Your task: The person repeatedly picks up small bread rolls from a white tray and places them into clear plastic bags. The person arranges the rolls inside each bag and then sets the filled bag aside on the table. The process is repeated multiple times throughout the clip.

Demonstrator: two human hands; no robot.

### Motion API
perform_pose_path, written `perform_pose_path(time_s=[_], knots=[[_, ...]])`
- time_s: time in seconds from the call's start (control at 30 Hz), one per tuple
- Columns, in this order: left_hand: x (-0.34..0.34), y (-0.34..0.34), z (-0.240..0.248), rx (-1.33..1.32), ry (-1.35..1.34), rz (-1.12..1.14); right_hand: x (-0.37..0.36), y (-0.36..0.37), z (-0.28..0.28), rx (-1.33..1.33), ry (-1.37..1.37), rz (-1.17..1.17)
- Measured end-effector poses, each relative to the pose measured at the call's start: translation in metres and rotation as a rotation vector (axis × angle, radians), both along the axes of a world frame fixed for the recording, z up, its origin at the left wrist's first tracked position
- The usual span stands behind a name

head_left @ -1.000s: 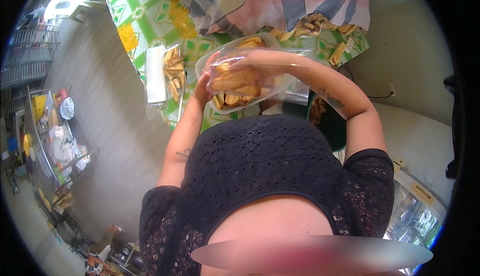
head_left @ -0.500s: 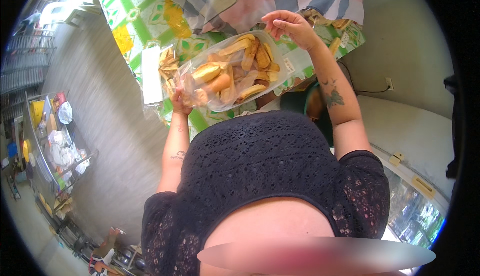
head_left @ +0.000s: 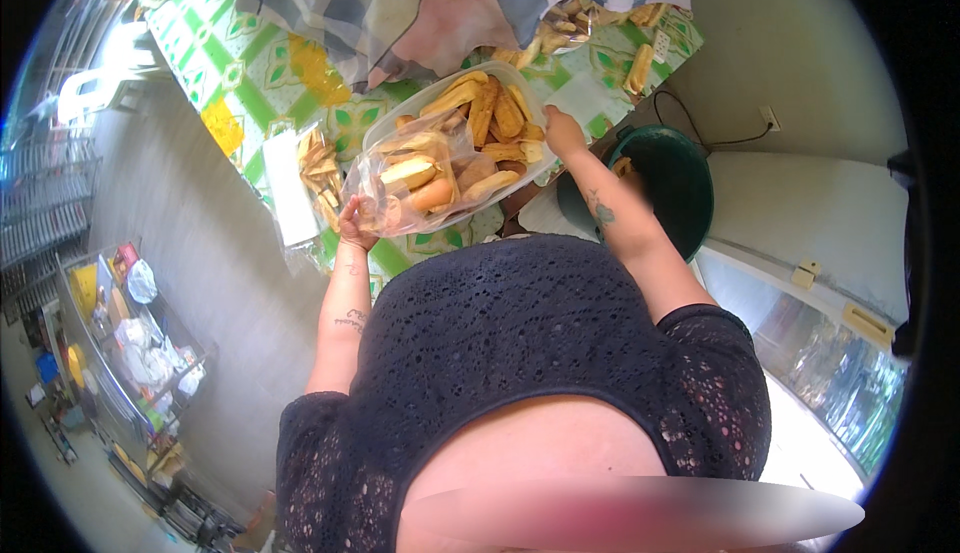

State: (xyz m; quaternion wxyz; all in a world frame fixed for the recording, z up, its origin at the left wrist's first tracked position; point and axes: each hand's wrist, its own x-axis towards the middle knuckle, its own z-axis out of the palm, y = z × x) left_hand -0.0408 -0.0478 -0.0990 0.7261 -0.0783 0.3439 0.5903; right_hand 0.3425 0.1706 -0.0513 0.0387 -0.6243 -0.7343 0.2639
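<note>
Evidently, a green-and-white patterned tablecloth point(head_left: 268, 75) is covering the table, with grey floor point(head_left: 230, 193) showing at left and a dark green bin point(head_left: 692, 198) standing at right. Over its near edge, a clear tub point(head_left: 383, 129) is holding yellow-brown pieces point(head_left: 482, 113) and a filled transparent bag point(head_left: 425, 173). The right hand point(head_left: 565, 133), raised and empty half a second ago, is now gripping the right rim; the left hand point(head_left: 357, 221) is touching the left corner, its exact hold unclear.

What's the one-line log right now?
left hand: at clear bag; right hand: at right end of tub; tub: food pieces inside
</note>
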Motion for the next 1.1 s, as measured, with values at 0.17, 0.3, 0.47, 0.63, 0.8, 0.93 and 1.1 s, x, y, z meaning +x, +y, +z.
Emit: perform_pose_path(time_s=[0.17,0.3,0.47,0.63,0.8,0.93,1.1], knots=[[-0.002,0.033,-0.004,0.055,-0.042,-0.085,0.029,-0.002,0.013,0.038,0.222,-0.119],[0.008,0.054,0.008,0.156,0.031,-0.107,0.058,-0.003,0.024,-0.013,0.31,-0.233],[0.037,0.087,0.033,0.236,0.073,-0.261,0.093,-0.003,0.016,-0.01,0.187,-0.224],[0.061,0.105,0.043,0.342,-0.075,-0.264,0.1,0.022,-0.003,0.034,-0.065,0.009],[0.053,0.091,0.032,0.225,-0.015,-0.247,0.077,0.016,0.013,0.012,0.107,0.058],[0.053,0.078,0.016,0.162,-0.014,-0.244,0.06,-0.001,0.02,-0.019,0.298,-0.003],[0.064,0.087,0.013,0.155,-0.003,-0.276,0.068,0.037,-0.012,-0.698,0.304,-0.123]])
